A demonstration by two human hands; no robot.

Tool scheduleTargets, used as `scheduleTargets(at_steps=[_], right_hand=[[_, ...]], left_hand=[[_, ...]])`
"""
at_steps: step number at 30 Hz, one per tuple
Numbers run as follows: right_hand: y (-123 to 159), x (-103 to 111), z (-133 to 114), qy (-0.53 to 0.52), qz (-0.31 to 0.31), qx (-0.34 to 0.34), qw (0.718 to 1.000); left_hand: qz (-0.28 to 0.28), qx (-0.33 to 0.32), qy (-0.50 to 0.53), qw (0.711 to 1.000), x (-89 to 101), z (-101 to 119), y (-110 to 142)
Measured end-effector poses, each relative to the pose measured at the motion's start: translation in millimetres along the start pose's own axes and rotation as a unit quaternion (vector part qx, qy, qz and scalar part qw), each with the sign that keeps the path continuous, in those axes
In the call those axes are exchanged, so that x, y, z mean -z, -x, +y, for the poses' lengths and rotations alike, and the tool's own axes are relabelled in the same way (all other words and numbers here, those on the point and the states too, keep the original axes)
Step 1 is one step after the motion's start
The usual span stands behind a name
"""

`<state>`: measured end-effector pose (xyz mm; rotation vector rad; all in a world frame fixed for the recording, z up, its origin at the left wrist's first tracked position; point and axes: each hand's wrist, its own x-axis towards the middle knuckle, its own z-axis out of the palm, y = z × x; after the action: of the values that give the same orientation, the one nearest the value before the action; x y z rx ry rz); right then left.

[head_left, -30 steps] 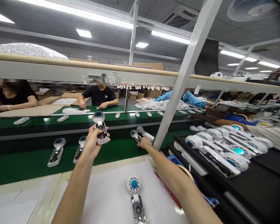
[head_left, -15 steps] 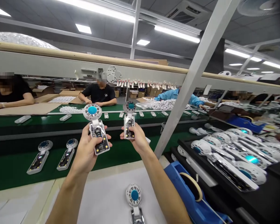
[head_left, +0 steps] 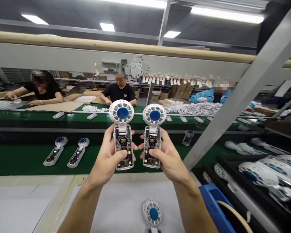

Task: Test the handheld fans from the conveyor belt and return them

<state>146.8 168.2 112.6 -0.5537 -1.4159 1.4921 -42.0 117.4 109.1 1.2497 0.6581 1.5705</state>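
Note:
My left hand (head_left: 108,158) grips a small handheld fan (head_left: 122,129) upright, its white round head with a blue hub on top and a clear body showing a circuit board. Beside it, my right hand (head_left: 168,156) holds a second fan (head_left: 153,134) of the same kind, also upright. Both thumbs press on the clear bodies, and small lights glow on both boards. The two fans stand side by side, close but apart, above the green conveyor belt (head_left: 19,161). A third fan (head_left: 152,213) lies on the white mat (head_left: 116,207) below my hands.
Two more fans (head_left: 55,154) (head_left: 78,155) lie on the belt at left, another (head_left: 187,136) at right. A black tray (head_left: 276,194) at right carries several fans. A blue tape holder (head_left: 214,207) sits by my right arm. A slanted grey post (head_left: 235,106) rises at right. People work across the line.
My right hand picked a fan off the belt and raised it. Both hands drew closer to me and together, so the two fans now stand side by side.

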Motion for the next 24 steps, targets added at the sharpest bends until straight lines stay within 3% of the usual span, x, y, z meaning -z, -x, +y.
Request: scheduleTargets(at_steps=[9, 24], right_hand=[[4.4, 3.8, 0.0, -0.015, -0.022, 0.000, 1.000], [-2.0, 1.3, -1.8, -0.035, 0.036, 0.004, 0.999]], left_hand=[[-0.024, 0.006, 0.025, 0.999, -0.3, -9.1, -3.5], [0.008, 0.024, 0.060, 0.998, -5.1, -9.9, -8.5]])
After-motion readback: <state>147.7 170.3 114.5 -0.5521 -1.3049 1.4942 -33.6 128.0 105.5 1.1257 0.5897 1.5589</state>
